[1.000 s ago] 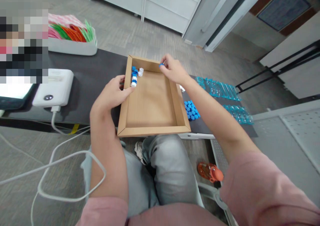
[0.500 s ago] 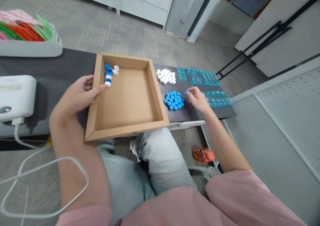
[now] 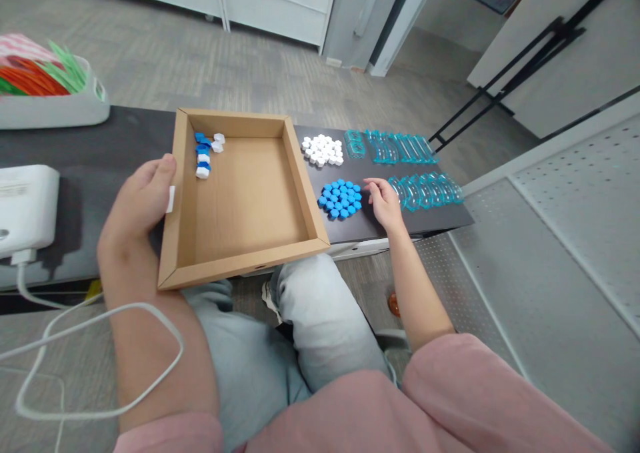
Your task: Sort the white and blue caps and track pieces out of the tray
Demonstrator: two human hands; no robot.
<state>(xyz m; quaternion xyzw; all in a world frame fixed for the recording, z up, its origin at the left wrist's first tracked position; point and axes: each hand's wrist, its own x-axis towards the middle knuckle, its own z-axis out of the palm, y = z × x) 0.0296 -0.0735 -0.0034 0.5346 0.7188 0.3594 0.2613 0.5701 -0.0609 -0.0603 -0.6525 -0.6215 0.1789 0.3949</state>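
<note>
My left hand (image 3: pixel 143 196) is at the left wall of a shallow cardboard tray (image 3: pixel 167 253), its thumb up along the outside of the wall and its other fingers largely hidden. Inside the tray's far left corner is a short row of blue pieces (image 3: pixel 200 137) and white pieces (image 3: pixel 203 171), with a white pair (image 3: pixel 218 143) beside it. My right hand (image 3: pixel 383 203) is just right of a pile of blue hexagonal pieces (image 3: pixel 340 199). Its fingers are partly extended and apart, and no piece shows in them.
Beyond the blue pile lies a white pile (image 3: pixel 323 151). Clear teal plastic parts (image 3: pixel 400 147) stand in rows to the right on the dark table (image 3: pixel 140 129). At left are a white device (image 3: pixel 27 206) with a cable and a bin (image 3: pixel 60 111) of colourful strips.
My left thumb has drawn back from inside the tray to its outer wall. The blue piece in my right fingers is out of sight, and that hand has shifted slightly left.
</note>
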